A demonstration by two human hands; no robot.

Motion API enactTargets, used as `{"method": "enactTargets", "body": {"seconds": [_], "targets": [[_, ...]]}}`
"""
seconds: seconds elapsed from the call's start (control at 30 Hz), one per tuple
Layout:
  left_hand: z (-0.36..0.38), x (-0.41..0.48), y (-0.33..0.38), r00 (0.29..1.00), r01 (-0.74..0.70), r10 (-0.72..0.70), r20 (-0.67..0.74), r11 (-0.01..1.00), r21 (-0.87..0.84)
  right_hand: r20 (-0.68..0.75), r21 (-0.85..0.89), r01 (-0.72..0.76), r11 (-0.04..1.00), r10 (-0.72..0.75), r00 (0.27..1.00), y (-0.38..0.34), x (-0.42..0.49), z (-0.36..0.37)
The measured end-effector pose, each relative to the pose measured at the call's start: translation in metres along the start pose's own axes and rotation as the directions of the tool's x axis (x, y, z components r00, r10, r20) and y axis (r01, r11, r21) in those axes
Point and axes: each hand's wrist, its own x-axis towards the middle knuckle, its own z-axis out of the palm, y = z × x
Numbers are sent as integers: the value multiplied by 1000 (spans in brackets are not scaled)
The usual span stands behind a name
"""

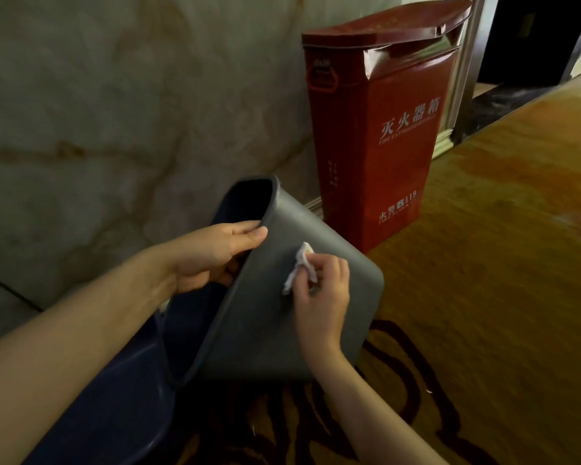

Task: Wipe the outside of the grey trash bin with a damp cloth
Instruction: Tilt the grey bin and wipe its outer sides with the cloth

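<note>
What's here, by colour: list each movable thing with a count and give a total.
Grey: 1, the trash bin, tilted, left hand gripping its rim
White: 1, the cloth, pressed to the bin's side by the right hand
Red: 1, the fire extinguisher box by the wall
Total: 3

left hand (212, 255): bare, no glove, no ring showing
right hand (321, 297): bare, no glove, no ring showing
forearms: both uncovered, no sleeve, no watch or band at either wrist
nails: short, unpainted
</note>
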Motion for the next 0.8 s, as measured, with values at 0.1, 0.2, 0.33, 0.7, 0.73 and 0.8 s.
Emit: {"method": "enactTargets", "body": {"seconds": [0.1, 0.2, 0.33, 0.7, 0.73, 0.8], "targets": [[-5, -2, -2, 1000, 10, -11, -24, 999, -46, -33, -63, -204, 977, 202, 979, 28, 7, -13], [-7, -5, -3, 1000, 6, -8, -25, 998, -62, -63, -73, -341, 937, 337, 939, 39, 17, -24], [-6, -9, -4, 1000, -1, 1, 14, 1000, -17, -29, -31, -79, 996, 78, 997, -6, 32, -11], [-25, -23, -10, 993, 56, -52, 104, 998, -32, 93, -154, -227, 962, 243, 966, 2, 64, -20], [-27, -23, -7, 990, 68, -58, 125, 995, -73, 93, -165, -259, 952, 276, 957, 8, 64, -25], [-27, -19, 6, 987, 90, -62, 148, 977, -194, 104, -178, -264, 948, 285, 953, 14, 61, -30]]}}
